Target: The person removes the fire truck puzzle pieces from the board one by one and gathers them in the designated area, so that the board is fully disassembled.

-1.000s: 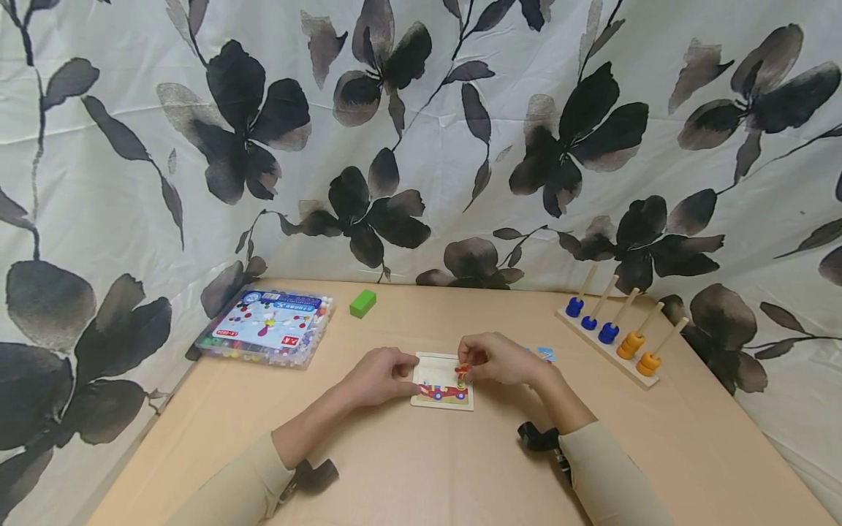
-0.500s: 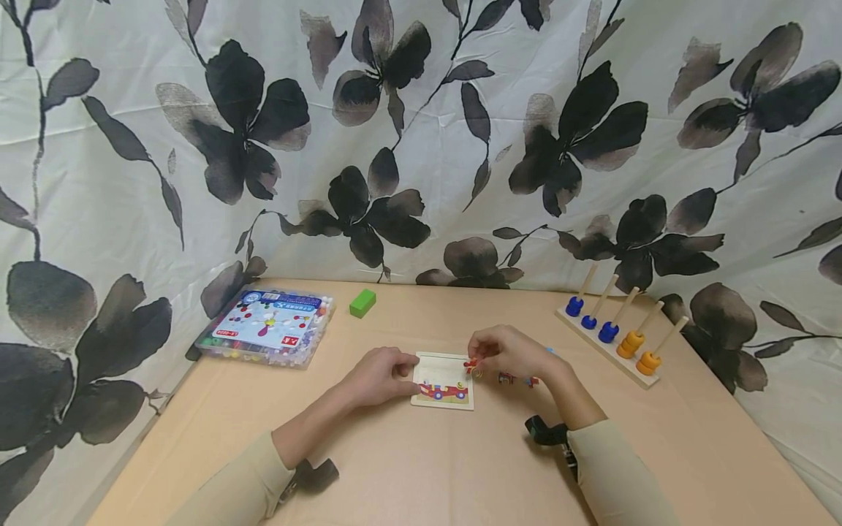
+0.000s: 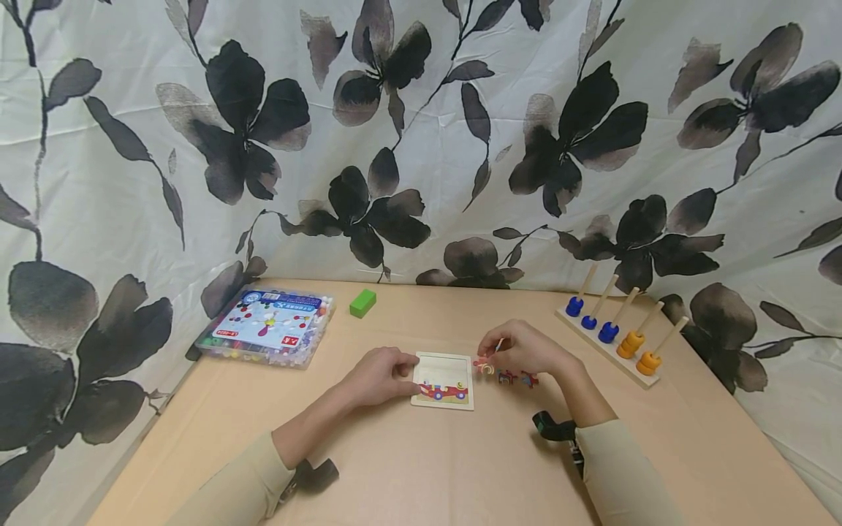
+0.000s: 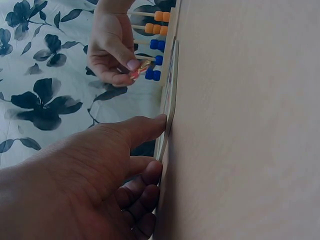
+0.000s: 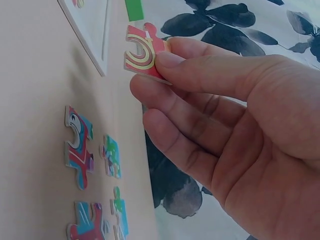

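My left hand [image 3: 376, 376] holds the left edge of a small wooden puzzle tray [image 3: 442, 364] lying on the table. In the left wrist view its thumb rests on the tray's rim [image 4: 173, 95], with the other fingers along the edge. Red vehicle pieces fill the tray's lower part; the upper part shows bare wood. Just right of the tray, my right hand [image 3: 529, 351] pinches a red jigsaw piece [image 5: 145, 52] with yellow curved stripes between thumb and fingers, raised off the table. Below that hand, several loose jigsaw pieces [image 5: 78, 145] lie on the tabletop.
A clear plastic case [image 3: 266, 325] of colourful beads lies at the back left, with a green block [image 3: 362, 303] beside it. At the right stands a peg rack [image 3: 612, 343] with blue and orange beads. A floral curtain [image 3: 421, 146] hangs behind the table [image 3: 421, 467].
My right hand has moved right, from over the tray to beside it, carrying the red jigsaw piece. Loose pieces have come into view beneath it. My left hand has stayed on the tray.
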`<state>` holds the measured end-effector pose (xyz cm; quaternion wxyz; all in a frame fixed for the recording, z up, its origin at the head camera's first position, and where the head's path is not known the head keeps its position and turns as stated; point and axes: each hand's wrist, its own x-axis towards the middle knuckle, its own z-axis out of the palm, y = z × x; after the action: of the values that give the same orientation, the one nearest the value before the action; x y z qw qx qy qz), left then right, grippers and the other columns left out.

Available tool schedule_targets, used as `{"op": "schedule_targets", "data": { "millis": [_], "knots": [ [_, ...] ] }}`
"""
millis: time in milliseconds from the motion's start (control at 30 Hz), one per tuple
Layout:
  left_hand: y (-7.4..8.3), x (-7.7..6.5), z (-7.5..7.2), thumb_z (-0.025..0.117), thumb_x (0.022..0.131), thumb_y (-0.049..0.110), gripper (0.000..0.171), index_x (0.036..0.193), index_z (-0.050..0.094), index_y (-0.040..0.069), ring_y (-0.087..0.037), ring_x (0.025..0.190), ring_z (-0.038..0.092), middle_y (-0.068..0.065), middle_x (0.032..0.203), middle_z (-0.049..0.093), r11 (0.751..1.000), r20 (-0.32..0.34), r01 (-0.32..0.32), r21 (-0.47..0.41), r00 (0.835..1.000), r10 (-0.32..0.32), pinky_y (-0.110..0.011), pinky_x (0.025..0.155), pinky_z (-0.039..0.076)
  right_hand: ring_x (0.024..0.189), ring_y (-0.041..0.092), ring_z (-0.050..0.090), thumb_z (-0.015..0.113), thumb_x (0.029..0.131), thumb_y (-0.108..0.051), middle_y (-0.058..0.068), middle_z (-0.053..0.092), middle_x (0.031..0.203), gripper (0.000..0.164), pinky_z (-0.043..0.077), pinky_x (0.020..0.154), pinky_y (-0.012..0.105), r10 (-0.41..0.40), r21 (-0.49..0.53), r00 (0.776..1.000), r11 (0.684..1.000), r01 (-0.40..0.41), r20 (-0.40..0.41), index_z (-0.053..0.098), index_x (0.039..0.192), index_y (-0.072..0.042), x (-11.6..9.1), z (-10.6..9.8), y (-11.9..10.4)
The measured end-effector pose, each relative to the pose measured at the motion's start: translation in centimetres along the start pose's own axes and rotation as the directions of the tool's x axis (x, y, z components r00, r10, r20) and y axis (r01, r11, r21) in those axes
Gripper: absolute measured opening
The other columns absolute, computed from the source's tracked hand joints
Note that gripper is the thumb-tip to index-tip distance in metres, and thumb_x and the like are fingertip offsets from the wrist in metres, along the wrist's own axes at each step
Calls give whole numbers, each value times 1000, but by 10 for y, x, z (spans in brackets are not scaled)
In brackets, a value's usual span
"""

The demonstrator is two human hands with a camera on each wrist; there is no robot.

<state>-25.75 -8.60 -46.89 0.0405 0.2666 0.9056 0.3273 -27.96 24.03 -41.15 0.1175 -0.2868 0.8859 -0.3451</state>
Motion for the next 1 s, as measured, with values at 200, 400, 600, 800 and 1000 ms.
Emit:
{"op": "schedule_targets", "data": {
  "millis": [200,400,600,800,1000],
  "knots": [
    [0,0,0,87,84,34,48,122,76,8,-13,81,52,3,81,58,1000,-1,-3,-4,1000,3,-29,74,39,65,20,61,72,93,-1,3,72,89,15,50,53,29,29,59,999,998,-30,16,80,99,-12,-4,-5,2],
    [0,-1,0,87,83,34,48,122,76,7,-14,81,52,3,81,57,1000,-3,-3,-7,1000,3,-29,75,39,79,18,65,74,91,0,2,77,93,15,55,68,30,7,28,1000,1000,-7,-13,81,97,-12,-7,-10,5],
    [0,-1,0,87,83,33,45,119,76,8,-15,80,52,3,81,57,1000,-6,-13,-7,1000,13,-28,74,39,84,18,67,73,92,1,0,77,94,17,57,75,31,11,13,1000,1000,-10,-23,81,95,-13,-10,-15,8],
    [0,-1,-1,87,83,32,46,120,76,6,-15,80,52,2,82,58,1000,-9,-20,-14,1000,20,-29,74,38,87,19,69,73,91,3,3,78,96,17,57,77,29,26,7,999,1000,-26,-44,82,95,-11,-13,-18,11],
    [1,-1,-1,87,83,31,43,117,76,7,-16,81,52,1,81,58,1000,-15,-26,-10,1000,26,-29,74,39,84,18,66,76,90,-1,2,79,97,15,56,70,28,67,-44,995,997,-70,-67,83,96,-12,-19,-27,14]
  ]
}}
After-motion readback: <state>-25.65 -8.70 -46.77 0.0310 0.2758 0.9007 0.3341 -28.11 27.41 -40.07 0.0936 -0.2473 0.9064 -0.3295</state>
